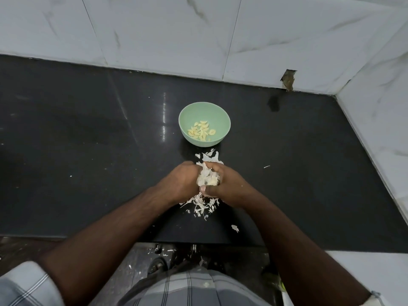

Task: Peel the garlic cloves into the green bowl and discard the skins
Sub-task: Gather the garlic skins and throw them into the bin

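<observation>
At frame centre, the left hand (181, 182) and right hand (223, 184) clamp a garlic clump (207, 178), apparently cloves among papery skins: light, brittle, slippery. Pinch loose skin edges. Green bowl (187, 120) sits above.

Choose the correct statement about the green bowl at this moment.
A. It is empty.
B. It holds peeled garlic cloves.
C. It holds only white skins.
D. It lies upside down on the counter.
B: the green bowl stands upright on the black counter, and pale yellow peeled garlic cloves lie in its bottom; the white skins lie outside it, on the counter near the hands.
</observation>
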